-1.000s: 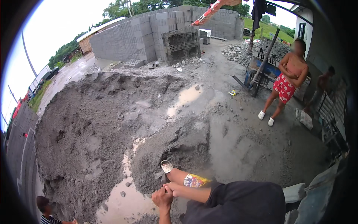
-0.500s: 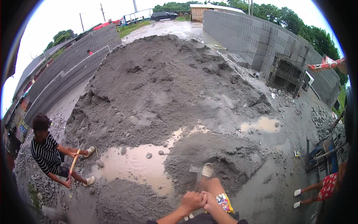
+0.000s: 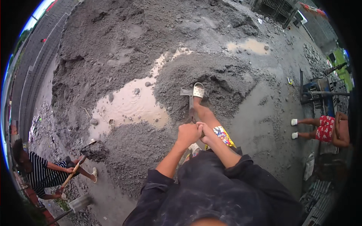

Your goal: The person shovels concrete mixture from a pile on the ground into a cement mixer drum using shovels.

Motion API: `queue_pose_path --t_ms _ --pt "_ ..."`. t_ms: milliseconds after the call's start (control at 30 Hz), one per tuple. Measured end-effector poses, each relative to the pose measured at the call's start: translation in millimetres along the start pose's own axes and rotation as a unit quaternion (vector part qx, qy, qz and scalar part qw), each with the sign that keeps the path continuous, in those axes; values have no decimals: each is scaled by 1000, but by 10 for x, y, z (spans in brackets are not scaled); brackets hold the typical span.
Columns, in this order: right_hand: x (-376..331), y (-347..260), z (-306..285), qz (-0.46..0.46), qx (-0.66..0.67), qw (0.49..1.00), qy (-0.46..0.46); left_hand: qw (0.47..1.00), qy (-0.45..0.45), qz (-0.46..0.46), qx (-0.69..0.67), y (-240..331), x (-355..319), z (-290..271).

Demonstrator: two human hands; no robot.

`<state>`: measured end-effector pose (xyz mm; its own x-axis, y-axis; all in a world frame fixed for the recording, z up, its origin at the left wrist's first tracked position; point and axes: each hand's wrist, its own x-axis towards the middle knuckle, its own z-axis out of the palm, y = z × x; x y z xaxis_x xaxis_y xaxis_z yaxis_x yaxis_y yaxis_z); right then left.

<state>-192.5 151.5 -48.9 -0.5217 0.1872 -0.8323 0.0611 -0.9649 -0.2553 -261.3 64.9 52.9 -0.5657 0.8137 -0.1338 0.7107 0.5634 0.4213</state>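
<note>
My left hand [image 3: 188, 134] and my right hand [image 3: 205, 132] are closed close together, wrapped round the upper end of a shovel [image 3: 191, 107]. Its grey metal shaft runs forward from my fists. The far end, a flat grey piece, meets the wet gravelly sand [image 3: 215, 67], where part of it seems buried. Right beside that end is my foot in a cream clog [image 3: 198, 90]. How the fingers overlap on the grip is partly hidden.
A muddy puddle [image 3: 128, 100] lies left of the shovel. At left a person in a striped shirt [image 3: 49, 169] works with a wooden-handled shovel [image 3: 73, 173]. Another person in red shorts [image 3: 325, 130] stands at right near a blue metal machine [image 3: 320, 98]. Block walls [image 3: 41, 52] stand farther off.
The view has tipped down, bringing my torso and arms into sight. My hands still grip the shovel. The person at left has swung their shovel forward; dark sand now shows at its blade.
</note>
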Motion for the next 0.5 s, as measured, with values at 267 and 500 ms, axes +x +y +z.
queue_pose_path --t_ms 267,500 --pt "-331 47 -144 -41 -45 997 47 996 32 88 0 99 -206 68" --pt "-328 -70 46 -52 -5 997 64 993 77 88 -9 77 -40 21"
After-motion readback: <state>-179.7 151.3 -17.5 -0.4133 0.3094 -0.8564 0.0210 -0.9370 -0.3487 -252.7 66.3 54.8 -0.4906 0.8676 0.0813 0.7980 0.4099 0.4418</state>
